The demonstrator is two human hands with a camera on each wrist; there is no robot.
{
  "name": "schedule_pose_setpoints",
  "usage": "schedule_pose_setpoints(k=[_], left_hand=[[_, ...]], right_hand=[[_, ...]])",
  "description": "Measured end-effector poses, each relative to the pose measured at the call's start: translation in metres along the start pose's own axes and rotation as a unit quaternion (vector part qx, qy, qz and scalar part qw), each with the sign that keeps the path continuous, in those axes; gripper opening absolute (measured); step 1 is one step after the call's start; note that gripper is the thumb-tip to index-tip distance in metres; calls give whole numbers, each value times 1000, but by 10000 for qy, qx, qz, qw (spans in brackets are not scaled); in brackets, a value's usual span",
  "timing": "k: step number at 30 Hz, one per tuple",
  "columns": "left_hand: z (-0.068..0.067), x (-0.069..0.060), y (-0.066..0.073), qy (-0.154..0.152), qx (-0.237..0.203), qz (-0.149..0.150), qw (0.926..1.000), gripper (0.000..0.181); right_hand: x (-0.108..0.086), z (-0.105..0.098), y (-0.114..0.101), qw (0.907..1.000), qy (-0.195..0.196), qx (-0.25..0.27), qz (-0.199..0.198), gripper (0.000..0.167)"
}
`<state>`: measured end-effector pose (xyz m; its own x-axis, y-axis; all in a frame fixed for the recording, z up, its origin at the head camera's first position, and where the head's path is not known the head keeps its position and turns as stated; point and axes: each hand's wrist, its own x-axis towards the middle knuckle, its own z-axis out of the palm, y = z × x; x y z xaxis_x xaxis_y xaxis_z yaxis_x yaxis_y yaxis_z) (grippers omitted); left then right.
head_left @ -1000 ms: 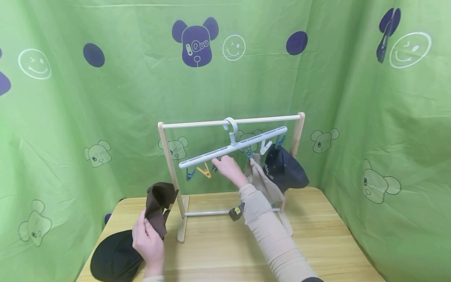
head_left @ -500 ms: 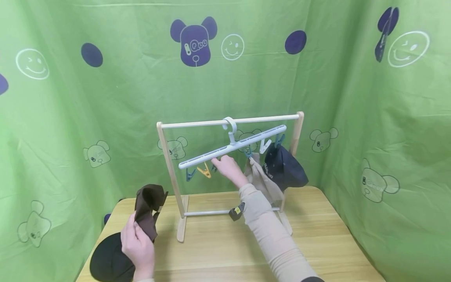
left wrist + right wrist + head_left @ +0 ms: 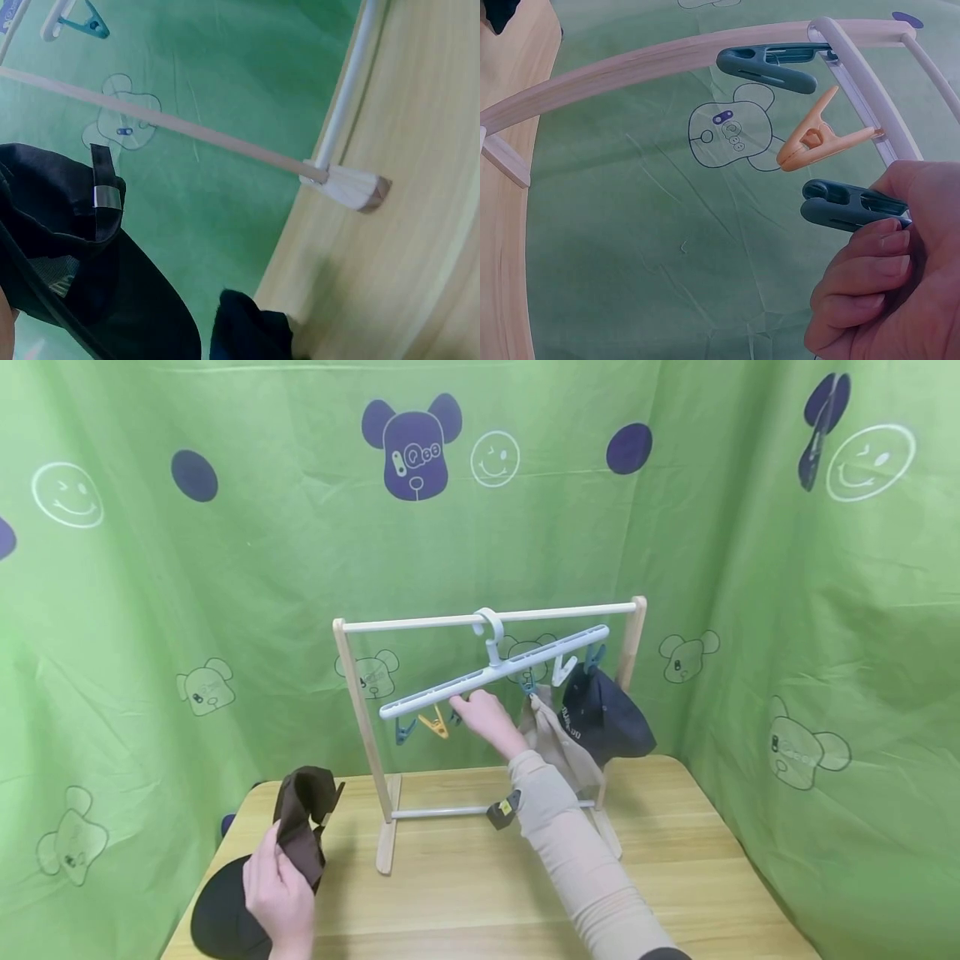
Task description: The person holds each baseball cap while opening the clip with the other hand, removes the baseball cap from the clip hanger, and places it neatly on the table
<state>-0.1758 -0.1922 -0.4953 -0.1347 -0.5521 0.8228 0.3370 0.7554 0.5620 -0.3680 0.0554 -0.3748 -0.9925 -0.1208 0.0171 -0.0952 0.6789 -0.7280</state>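
The left grip pinches the edge of the brown cap, which extends forward from it, near the black cap. The right grip pinches a teal clip beneath the hanger.

6 clips | 4 hats | 1 hanger | 1 rack

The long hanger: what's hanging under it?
Blue-green clips, a yellow clip, a white clip, a beige cloth and a navy cap. The right hand pinches one blue-green clip, covering part of it.
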Motion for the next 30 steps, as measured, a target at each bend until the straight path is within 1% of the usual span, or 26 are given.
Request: schedule_pose_setpoints(k=[2,4,11,15,19,24,30], left_hand=[[-2,0,3,-17,30,39,10000,32],[-4,-2,2,-22,76,94,9999,33],[-7,-17,-37,-200,320,380,9986,31],[-8,-19,-43,-262,360,518,9977,31],[-7,-20,-46,-228,373,666,9968,31],[-7,-20,-45,-192,401,780,9960,30],[-6,-19,-44,-154,377,1144,9926,33]], right_hand=[[0,0,0,10000,-31,-7,20,42],[0,0,-1,10000,-48,-4,35,42],[-1,-1,-1,10000,-28,36,39,41],[-2,0,-1,10000,11,24,19,42],[-2,1,-1,10000,-9,53,60,42],[-1,2,0,9999,-32,58,90,41],[0,1,1,9998,-40,115,128,41]])
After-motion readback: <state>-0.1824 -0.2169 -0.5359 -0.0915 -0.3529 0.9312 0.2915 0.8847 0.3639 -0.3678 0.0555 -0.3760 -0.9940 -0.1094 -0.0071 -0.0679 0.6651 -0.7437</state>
